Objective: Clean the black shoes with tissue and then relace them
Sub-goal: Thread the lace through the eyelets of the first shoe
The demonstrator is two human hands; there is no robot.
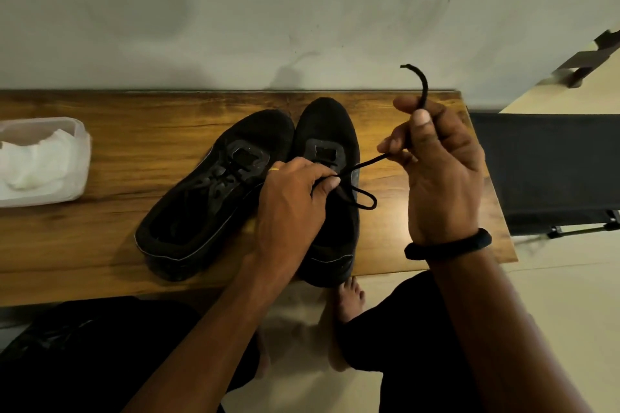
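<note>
The left hand (295, 201) pinches the black lace (367, 161) down on one shoe (327, 131) beneath it, the right hand (443, 178), raised just beside, pinches the lace's free end, and the other shoe (214, 191) lies left of both hands, touching the first.

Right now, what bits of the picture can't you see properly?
Head view:
- Shoe being laced: eyelets hidden under the left hand.
- Other shoe: lacing too dark to follow, black on black.
- Tissue pack: cut off by the left edge.
- Lace: its path inside the right hand hidden by fingers.
</note>
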